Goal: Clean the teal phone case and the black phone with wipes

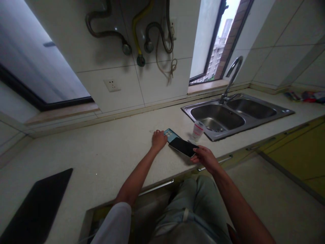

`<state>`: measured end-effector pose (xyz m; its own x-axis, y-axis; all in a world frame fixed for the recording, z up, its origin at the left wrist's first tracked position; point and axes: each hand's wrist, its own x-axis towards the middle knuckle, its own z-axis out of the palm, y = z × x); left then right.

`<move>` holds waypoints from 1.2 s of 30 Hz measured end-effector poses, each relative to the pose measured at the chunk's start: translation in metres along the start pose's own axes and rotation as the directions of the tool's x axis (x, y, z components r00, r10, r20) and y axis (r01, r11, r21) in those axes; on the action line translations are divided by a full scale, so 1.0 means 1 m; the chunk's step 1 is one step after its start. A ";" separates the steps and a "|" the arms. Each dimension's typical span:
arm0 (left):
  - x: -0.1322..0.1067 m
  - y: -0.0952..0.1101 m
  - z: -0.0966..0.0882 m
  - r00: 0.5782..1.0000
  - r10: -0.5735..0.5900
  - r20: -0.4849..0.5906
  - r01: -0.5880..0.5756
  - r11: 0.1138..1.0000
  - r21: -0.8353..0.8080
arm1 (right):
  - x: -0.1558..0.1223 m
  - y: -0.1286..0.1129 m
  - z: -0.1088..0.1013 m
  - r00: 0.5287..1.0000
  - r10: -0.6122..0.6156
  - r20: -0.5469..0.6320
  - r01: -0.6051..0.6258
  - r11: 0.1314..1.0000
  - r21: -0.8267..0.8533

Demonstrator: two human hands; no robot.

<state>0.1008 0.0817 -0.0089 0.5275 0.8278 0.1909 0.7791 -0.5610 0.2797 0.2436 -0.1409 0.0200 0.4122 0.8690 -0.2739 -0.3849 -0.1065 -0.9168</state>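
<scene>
The person stands at a pale desk [122,149], both hands out over it near its front edge. The left hand [159,140] is closed on the camera end of a blue case [170,135], its fingers curled at the case's left end. The case has several round cut-outs in that end. The right hand [204,157] grips a black phone [183,146] by its right end, the thumb on top and the other fingers beneath. The phone lies slantwise between the hands, dark face up, its left part overlapping the case and hiding the rest of it. Whether the phone's underside touches the desk cannot be told.

Just beyond the phone stands a clear cup [197,130] with red print, near the left corner of a steel sink [215,137]. The sink has two basins, and a curved tap [232,79] rises behind them. Colourful packets [308,96] lie on the far right of the desk, too blurred to read. On the left, well apart from the hands, lies a flat black panel [38,206]. On the tiled wall behind are a socket [111,85], a yellow pipe [135,32] and dark hoses. To the right of these, a window stands open.
</scene>
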 end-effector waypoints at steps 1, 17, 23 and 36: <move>0.001 -0.002 0.000 1.000 0.000 0.017 0.000 1.000 -0.016 | 0.002 0.001 0.001 1.000 0.005 0.001 -0.005 1.000 0.015; -0.014 -0.034 -0.019 0.995 0.002 0.099 0.027 0.956 -0.292 | 0.019 0.016 0.021 1.000 0.014 -0.012 -0.015 0.994 -0.107; -0.019 -0.040 -0.022 0.996 -0.011 0.090 0.043 0.933 -0.357 | 0.034 0.030 0.035 0.999 0.011 -0.033 -0.014 0.994 -0.107; -0.011 -0.052 -0.020 0.974 -0.064 0.218 0.174 0.824 -0.540 | 0.062 0.025 0.039 0.998 -0.051 0.035 0.061 0.919 -0.390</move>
<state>0.0476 0.1022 -0.0069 0.5380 0.8421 -0.0365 0.5507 -0.3184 0.7716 0.2266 -0.0710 -0.0086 0.4017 0.8898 -0.2166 -0.0064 -0.2338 -0.9723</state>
